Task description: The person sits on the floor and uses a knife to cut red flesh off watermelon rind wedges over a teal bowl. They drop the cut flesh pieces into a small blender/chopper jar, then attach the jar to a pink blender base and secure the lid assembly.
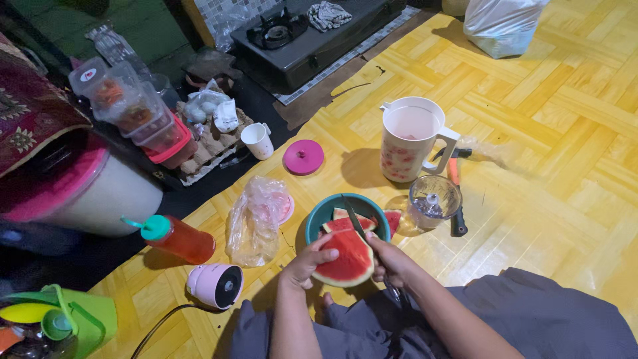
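My left hand [307,261] grips a red watermelon wedge [343,260] by its left edge, holding it over the near rim of a teal bowl [319,213]. My right hand [391,259] holds a knife [354,218] whose blade runs up across the wedge toward the bowl. More cut watermelon pieces [349,222] lie inside the bowl, and one piece [393,219] lies just right of it.
A white pitcher [411,138], its pink lid [304,157], a clear blender jar [433,199], a black-and-red peeler [456,193], a crumpled plastic bag [256,219], a red squeeze bottle [176,238], a pink blender base [216,285], a white cup [257,140] and a gas stove [306,36] surround me on the yellow floor.
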